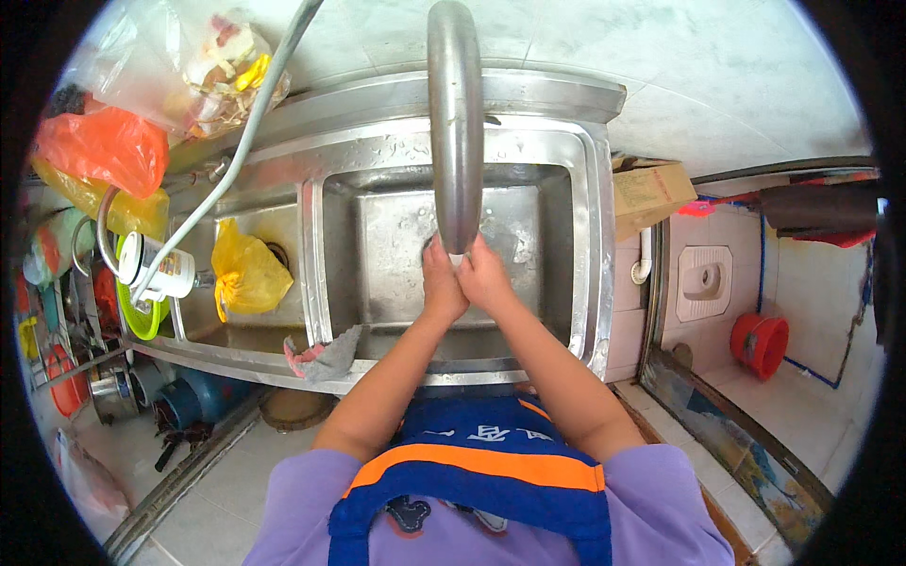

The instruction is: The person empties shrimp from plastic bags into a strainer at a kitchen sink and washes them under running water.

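My left hand [441, 283] and my right hand [486, 278] are pressed together over the right basin of a steel double sink [590, 255]. They sit right under the mouth of a curved steel tap [455, 123]. A small pale thing shows between the fingertips; I cannot tell what it is. Both forearms reach in from the lower edge over my blue and orange apron [472, 462].
A yellow plastic bag [247, 272] lies in the left basin. A grey and pink rag [326, 357] hangs on the sink's front rim. Orange and clear bags [104, 146] and a white bottle [156, 269] crowd the left. A cardboard box [651, 193] and a red bucket [760, 344] are at the right.
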`<control>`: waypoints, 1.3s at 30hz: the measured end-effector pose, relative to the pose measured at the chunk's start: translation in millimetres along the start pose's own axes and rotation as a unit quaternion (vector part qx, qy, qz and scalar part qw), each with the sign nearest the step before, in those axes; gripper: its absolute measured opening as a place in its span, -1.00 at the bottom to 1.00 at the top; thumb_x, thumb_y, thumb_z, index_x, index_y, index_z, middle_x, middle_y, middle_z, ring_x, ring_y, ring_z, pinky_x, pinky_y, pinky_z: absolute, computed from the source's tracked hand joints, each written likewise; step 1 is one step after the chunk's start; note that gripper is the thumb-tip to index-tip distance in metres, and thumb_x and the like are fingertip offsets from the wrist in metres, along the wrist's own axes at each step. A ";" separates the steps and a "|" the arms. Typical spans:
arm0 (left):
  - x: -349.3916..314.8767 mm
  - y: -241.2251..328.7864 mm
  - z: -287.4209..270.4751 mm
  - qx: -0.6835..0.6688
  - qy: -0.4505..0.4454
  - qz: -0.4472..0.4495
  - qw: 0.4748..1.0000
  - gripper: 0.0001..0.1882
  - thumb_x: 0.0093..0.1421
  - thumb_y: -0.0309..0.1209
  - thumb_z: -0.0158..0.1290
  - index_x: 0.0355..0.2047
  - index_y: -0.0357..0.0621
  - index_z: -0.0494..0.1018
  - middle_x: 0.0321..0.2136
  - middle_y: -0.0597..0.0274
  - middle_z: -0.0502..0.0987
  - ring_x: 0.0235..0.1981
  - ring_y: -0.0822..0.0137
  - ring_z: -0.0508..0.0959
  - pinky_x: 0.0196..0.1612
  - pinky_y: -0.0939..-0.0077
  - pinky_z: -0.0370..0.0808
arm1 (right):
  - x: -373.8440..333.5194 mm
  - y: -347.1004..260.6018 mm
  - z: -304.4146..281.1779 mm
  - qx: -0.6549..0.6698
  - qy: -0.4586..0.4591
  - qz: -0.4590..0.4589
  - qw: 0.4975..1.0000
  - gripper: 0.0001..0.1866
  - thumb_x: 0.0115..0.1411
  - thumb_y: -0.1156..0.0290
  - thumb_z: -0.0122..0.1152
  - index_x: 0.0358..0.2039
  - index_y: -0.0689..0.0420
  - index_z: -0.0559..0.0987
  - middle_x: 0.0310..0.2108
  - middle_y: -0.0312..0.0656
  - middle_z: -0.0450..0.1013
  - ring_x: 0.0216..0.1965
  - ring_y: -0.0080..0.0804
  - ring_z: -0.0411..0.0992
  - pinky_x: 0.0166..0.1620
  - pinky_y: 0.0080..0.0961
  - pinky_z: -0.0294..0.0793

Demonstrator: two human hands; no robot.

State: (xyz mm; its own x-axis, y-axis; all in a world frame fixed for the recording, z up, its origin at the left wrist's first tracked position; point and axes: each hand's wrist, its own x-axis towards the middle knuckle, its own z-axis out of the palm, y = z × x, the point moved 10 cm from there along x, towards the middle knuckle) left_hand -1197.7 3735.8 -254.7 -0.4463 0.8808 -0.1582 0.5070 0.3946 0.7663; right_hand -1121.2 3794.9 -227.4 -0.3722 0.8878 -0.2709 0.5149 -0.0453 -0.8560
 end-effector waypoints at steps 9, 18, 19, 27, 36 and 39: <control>-22.7 21.1 -23.6 -0.078 -0.133 0.013 0.988 0.10 -0.28 -0.23 0.28 0.21 -0.15 -0.15 0.08 -0.19 0.03 0.14 -0.12 0.05 0.17 0.10 0.07 | 13.3 -28.8 -3.7 -0.049 -0.264 -0.097 0.958 -0.78 0.02 0.46 -0.08 -0.27 0.14 0.22 -0.38 0.01 0.37 -0.32 -0.06 0.36 -0.24 -0.26 0.32; 1.9 -13.1 19.5 -0.150 -0.367 -0.029 0.918 0.02 -0.22 -0.41 0.12 0.22 -0.05 -0.23 0.14 -0.08 0.00 0.19 0.04 0.09 0.18 0.35 0.10 | -4.3 -19.5 10.9 0.010 -0.251 -0.173 0.952 -0.68 -0.02 0.44 0.00 -0.22 0.12 0.20 -0.31 -0.02 0.33 -0.23 -0.20 0.34 -0.11 -0.38 0.30; -2.5 -15.4 32.7 -0.217 -0.358 -0.021 0.908 0.06 -0.22 -0.42 0.11 0.22 -0.07 -0.33 0.14 -0.05 -0.03 0.19 0.05 0.07 0.17 0.36 0.10 | 1.4 -10.7 13.0 -0.028 -0.241 -0.140 0.960 -0.67 -0.03 0.42 0.02 -0.23 0.13 0.22 -0.34 0.00 0.35 -0.26 -0.15 0.37 -0.13 -0.36 0.32; 0.9 -22.2 11.1 -0.200 -0.181 -0.018 0.963 0.15 -0.32 -0.37 0.20 0.24 -0.02 -0.28 0.07 -0.06 0.05 0.01 0.08 0.26 0.03 0.31 0.26 | 3.2 17.2 4.2 -0.019 -0.182 -0.081 0.980 -0.68 -0.08 0.42 0.09 -0.28 0.14 0.29 -0.44 -0.07 0.38 -0.40 -0.23 0.37 -0.27 -0.43 0.34; 1.5 -40.8 7.6 -0.200 -0.216 -0.104 0.950 0.12 -0.34 -0.29 0.24 0.23 0.09 -0.15 -0.10 0.10 0.24 -0.29 0.28 0.37 -0.27 0.44 0.38 | -35.6 58.7 -7.2 0.052 -0.234 0.026 0.970 -0.84 -0.04 0.55 0.08 -0.41 0.17 0.33 -0.43 -0.36 0.28 -0.32 -0.62 0.23 -0.25 -0.64 0.28; -1.3 -41.5 13.5 -0.258 -0.234 -0.122 0.930 -0.05 -0.20 -0.33 0.12 0.22 0.12 -0.09 -0.20 0.11 0.34 -0.38 0.28 0.40 -0.31 0.44 0.38 | -15.0 28.4 -1.9 0.086 -0.177 0.038 0.980 -0.83 -0.03 0.53 0.10 -0.39 0.18 0.35 -0.43 -0.37 0.28 -0.34 -0.63 0.22 -0.27 -0.65 0.28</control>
State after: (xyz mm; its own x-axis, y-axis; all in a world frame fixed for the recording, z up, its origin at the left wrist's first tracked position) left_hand -1208.3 3721.8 -294.7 -0.0713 0.8462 -0.5280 -0.0415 0.5264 0.8492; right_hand -1099.5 3781.1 -246.8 -0.5982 0.6661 -0.4456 0.4241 -0.2087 -0.8812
